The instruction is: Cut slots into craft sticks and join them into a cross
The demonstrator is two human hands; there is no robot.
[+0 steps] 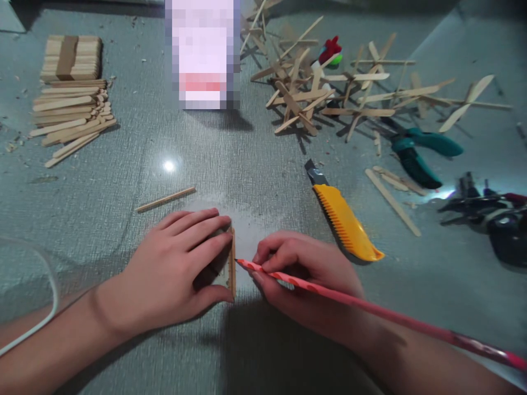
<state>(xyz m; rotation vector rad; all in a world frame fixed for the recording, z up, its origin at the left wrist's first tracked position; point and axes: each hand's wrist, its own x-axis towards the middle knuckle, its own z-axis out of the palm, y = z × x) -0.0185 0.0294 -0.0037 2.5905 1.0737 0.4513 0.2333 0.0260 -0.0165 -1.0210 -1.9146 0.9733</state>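
Observation:
My left hand point(177, 266) is bent over a short upright wooden craft stick point(233, 263), with the fingertips at its far end and the thumb at its near end. Part of what lies under the palm is hidden. Pinched in my right hand point(308, 274) is a red patterned pencil point(354, 300), its dark tip touching or very close to the right side of that stick. A thin wooden strip point(165, 199) lies just beyond my left hand. To the right, beyond my right hand, rests a yellow utility knife point(346, 222) with some blade showing.
A banded bundle of craft sticks point(88, 57) and loose sticks point(69, 120) lie at left. Crossed stick assemblies point(302, 104) spread across the back right, near green-handled pliers point(415, 159). A dark tangled object point(510, 230) sits at far right; a white cable point(51, 280) arches over my left forearm.

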